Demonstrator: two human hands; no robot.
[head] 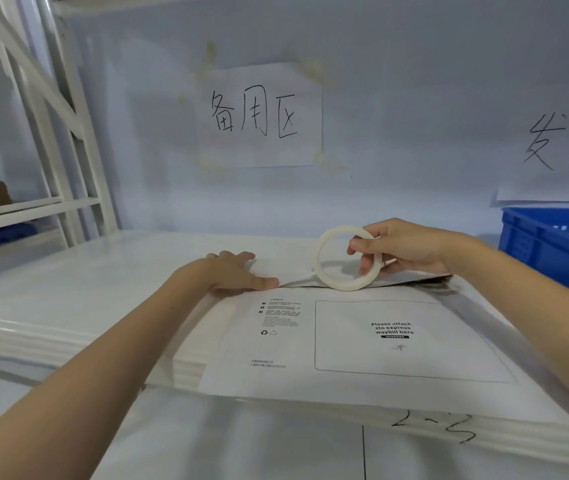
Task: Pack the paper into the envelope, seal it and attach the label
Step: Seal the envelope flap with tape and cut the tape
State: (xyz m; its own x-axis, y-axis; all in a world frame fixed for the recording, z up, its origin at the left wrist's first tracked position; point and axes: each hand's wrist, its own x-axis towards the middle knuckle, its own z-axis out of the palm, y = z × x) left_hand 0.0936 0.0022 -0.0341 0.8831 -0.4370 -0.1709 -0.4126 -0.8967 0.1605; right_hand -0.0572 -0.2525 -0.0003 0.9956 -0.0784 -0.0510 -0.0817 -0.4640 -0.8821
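Observation:
A white mailing envelope (362, 344) lies flat on top of a stack of similar envelopes, printed side up, with a framed box reading "Please attach sto express waybill here". My left hand (238, 271) presses flat on the envelope's far left corner, fingers spread. My right hand (404, 249) holds a white roll of tape (345, 259) upright on the envelope's far edge, thumb and fingers through the ring. A strip of tape runs from the roll leftward along that edge. The paper and the label are not visible.
A blue plastic crate (553, 247) stands at the right. The stack of envelopes (414, 434) rests on a white shelf (68, 289) against a wall with handwritten paper signs (262, 116). White shelf posts (54, 133) rise at the left.

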